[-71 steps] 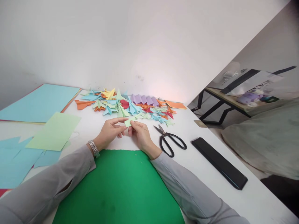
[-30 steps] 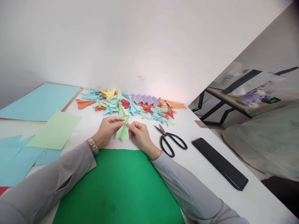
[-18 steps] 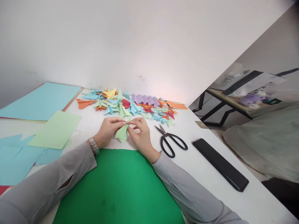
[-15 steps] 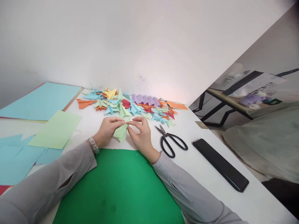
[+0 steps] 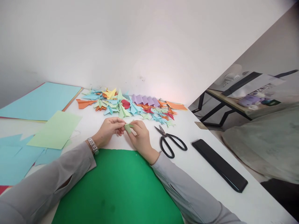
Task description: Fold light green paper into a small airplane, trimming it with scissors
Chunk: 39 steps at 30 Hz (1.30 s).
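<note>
A small folded piece of light green paper (image 5: 128, 128) is held between my two hands above the white table. My left hand (image 5: 109, 130), with a metal watch at its wrist, pinches the paper's left end between thumb and fingers. Around its right side are the closed fingers of my right hand (image 5: 140, 137). Behind my hands lies a pile of folded paper shapes (image 5: 123, 109) in several colours. A green mat (image 5: 116, 186) lies in front of them, below my forearms.
Black-handled scissors (image 5: 167, 135) lie open right of my right hand, with a long black case (image 5: 219, 165) farther right. At the left are a light green sheet (image 5: 56, 129), cut blue paper (image 5: 14, 158) and large blue sheets (image 5: 44, 99). A white wall (image 5: 140, 46) stands behind.
The light green paper has turned and now shows as a smaller, narrower piece between my fingers. My left fingers have curled in, and both hands stay in nearly the same place.
</note>
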### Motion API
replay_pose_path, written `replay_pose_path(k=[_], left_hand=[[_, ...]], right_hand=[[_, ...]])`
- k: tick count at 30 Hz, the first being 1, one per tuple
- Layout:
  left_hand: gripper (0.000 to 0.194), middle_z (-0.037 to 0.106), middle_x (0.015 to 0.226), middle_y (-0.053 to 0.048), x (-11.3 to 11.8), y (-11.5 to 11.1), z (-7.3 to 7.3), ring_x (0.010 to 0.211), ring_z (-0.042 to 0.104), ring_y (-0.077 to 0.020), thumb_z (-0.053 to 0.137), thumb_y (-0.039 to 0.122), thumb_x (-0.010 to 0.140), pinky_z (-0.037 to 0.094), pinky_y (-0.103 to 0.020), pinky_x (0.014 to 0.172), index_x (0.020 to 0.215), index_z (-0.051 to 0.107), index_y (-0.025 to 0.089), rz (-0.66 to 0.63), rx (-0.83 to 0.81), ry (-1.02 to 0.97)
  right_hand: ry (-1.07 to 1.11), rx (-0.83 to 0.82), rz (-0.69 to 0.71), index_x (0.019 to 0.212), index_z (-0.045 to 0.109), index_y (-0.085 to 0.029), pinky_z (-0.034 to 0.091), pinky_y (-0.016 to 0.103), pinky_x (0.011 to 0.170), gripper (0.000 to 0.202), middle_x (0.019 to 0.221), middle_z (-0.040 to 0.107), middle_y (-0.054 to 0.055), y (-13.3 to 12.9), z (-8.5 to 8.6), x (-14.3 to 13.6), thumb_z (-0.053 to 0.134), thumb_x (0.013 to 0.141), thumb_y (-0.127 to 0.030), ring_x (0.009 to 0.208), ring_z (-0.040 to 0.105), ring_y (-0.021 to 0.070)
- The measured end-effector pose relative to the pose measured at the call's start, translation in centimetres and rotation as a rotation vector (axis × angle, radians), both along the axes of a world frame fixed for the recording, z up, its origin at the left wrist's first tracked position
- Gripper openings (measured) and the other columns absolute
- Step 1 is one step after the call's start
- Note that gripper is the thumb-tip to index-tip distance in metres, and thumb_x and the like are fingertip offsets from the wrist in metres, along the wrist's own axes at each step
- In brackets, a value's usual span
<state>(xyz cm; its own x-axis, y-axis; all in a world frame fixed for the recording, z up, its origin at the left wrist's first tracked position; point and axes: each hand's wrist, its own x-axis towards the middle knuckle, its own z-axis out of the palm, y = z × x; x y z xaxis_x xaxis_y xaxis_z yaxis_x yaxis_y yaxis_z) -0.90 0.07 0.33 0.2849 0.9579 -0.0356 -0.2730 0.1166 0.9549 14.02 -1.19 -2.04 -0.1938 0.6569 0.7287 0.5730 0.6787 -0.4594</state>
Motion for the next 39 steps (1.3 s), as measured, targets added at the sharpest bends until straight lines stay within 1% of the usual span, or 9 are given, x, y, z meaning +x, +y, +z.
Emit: replay_pose_path(k=[4,7,11,15,19,24,29,32,39], left_hand=[[0.020,0.056,0.050,0.002,0.2,0.0,-0.2,0.041,0.048,-0.0082,0.072,0.027,0.061,0.035,-0.021,0.041,0.072,0.062,0.013,0.059,0.038,0.029],[0.014,0.049,0.042,0.005,0.4,-0.1,-0.4,0.036,0.041,-0.0067,0.069,0.024,0.063,0.030,-0.021,0.039,0.069,0.062,0.014,0.229,0.117,0.091],[0.011,0.052,0.050,0.004,0.5,-0.4,-0.1,0.044,0.045,-0.0078,0.068,0.020,0.060,0.034,-0.022,0.045,0.069,0.064,0.015,0.393,0.258,0.213],[0.010,0.056,0.054,0.002,0.6,-0.6,0.1,0.049,0.050,-0.0097,0.067,0.018,0.059,0.040,-0.023,0.050,0.068,0.065,0.014,0.397,0.270,0.224],[0.010,0.057,0.053,0.002,0.6,-0.3,-0.2,0.047,0.053,-0.0107,0.067,0.020,0.062,0.043,-0.026,0.051,0.069,0.063,0.013,0.323,0.180,0.099],[0.015,0.060,0.061,0.000,0.6,-0.2,-0.2,0.052,0.055,-0.0101,0.070,0.021,0.062,0.046,-0.026,0.053,0.072,0.063,0.011,0.141,0.002,-0.128],[0.021,0.060,0.061,0.000,0.6,-0.4,0.0,0.054,0.055,-0.0093,0.073,0.027,0.065,0.045,-0.024,0.055,0.073,0.062,0.012,0.029,-0.057,-0.174],[0.021,0.057,0.054,0.001,0.5,-0.3,-0.2,0.052,0.055,-0.0091,0.074,0.027,0.064,0.044,-0.023,0.055,0.069,0.060,0.012,-0.005,-0.053,-0.145],[0.021,0.054,0.045,0.002,0.4,-0.3,-0.2,0.042,0.049,-0.0072,0.075,0.022,0.061,0.039,-0.021,0.046,0.060,0.056,0.013,-0.014,-0.079,-0.162]], right_hand=[[0.148,-0.182,0.080,0.070,0.058,-0.021,0.044,0.030,0.064,0.010,0.072,0.060,0.003,-0.2,0.5,-0.2,0.052,0.077,-0.018,0.070,0.053,0.0170],[0.330,-0.405,0.134,0.069,0.059,-0.021,0.045,0.028,0.062,0.004,0.071,0.061,0.001,-0.1,0.7,-0.3,0.056,0.069,-0.018,0.066,0.053,0.0150],[0.710,-0.683,0.208,0.067,0.062,-0.018,0.047,0.029,0.060,0.010,0.064,0.061,0.000,0.7,0.4,-0.4,0.060,0.057,-0.018,0.061,0.054,0.0151],[1.091,-0.920,0.324,0.062,0.059,-0.018,0.047,0.028,0.058,0.010,0.059,0.059,-0.002,1.0,0.7,-0.2,0.063,0.053,-0.014,0.056,0.053,0.0128],[1.357,-1.138,0.486,0.058,0.049,-0.019,0.046,0.026,0.057,0.013,0.059,0.055,-0.001,0.8,1.3,0.1,0.060,0.054,-0.013,0.057,0.050,0.0120],[1.241,-1.271,0.775,0.059,0.046,-0.021,0.035,0.026,0.044,0.008,0.054,0.038,-0.002,0.5,1.6,0.8,0.052,0.055,-0.024,0.049,0.032,0.0118],[1.001,-1.313,0.974,0.064,0.048,-0.020,0.022,0.023,0.038,0.013,0.049,0.028,-0.004,0.1,1.9,0.8,0.049,0.054,-0.028,0.046,0.017,0.0105],[0.961,-1.411,1.020,0.064,0.048,-0.019,0.017,0.022,0.036,0.014,0.047,0.030,-0.004,0.2,1.7,0.7,0.049,0.052,-0.026,0.045,0.015,0.0098],[1.075,-1.496,1.199,0.067,0.047,-0.013,0.024,0.015,0.037,0.015,0.049,0.034,-0.003,0.6,1.1,0.9,0.048,0.055,-0.021,0.044,0.021,0.0070]])
